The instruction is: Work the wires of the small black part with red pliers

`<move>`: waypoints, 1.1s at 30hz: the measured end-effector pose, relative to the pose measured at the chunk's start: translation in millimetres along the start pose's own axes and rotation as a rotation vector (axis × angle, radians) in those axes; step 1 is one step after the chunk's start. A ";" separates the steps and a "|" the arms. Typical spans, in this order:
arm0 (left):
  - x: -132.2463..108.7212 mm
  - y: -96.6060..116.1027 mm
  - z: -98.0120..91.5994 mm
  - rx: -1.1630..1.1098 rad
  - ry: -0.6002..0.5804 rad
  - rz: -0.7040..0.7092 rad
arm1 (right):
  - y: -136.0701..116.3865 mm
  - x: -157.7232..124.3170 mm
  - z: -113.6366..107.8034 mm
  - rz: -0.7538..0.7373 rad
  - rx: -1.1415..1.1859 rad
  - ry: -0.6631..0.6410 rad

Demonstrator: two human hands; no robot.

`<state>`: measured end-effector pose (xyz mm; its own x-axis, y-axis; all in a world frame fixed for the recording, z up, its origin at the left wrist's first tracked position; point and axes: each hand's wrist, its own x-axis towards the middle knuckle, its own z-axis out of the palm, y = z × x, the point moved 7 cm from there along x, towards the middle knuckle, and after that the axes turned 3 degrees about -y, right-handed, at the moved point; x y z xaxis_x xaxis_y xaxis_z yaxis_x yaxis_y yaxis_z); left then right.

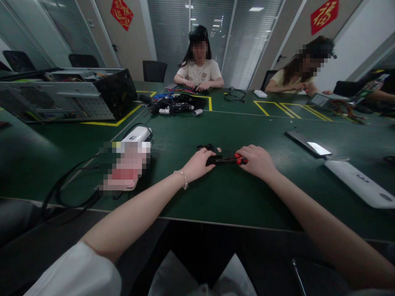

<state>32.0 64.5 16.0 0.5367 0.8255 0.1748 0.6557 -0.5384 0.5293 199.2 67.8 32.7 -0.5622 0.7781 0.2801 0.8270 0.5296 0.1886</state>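
One white sleeve (77, 271) and two bare forearms reach out over the table edge; one beaded bracelet (182, 177) circles the left wrist; the left hand (200, 162) is curled shut on the black end of a single black-and-red tool (226, 160), and the right hand (257, 161) is clenched over its red end; the tool lies low on the table just beyond the near edge, between both hands; one small black piece (205, 146) sits just behind it. One white power strip (358, 183) and one dark phone (308, 144) lie to the right; one white box (137, 133) with a looping black cable (70, 185) lies to the left; one open computer case (61, 96) stands beyond. The table (234, 193) is dark green with yellow tape lines (123, 119); two people (199, 70) sit across; two red signs (121, 12) hang on the walls.
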 end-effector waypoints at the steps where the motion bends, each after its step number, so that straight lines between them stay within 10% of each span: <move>1: -0.2 0.3 -0.2 0.000 -0.002 -0.002 | 0.6 -0.3 0.1 0.002 0.001 0.001; 33: -1.3 2.2 -1.7 -0.006 -0.036 -0.032 | 0.2 -1.0 -0.3 -0.001 0.018 0.005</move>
<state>31.8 62.5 18.4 0.5348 0.8353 0.1277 0.6695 -0.5111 0.5391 199.9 67.1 32.7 -0.5633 0.7758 0.2844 0.8260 0.5366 0.1724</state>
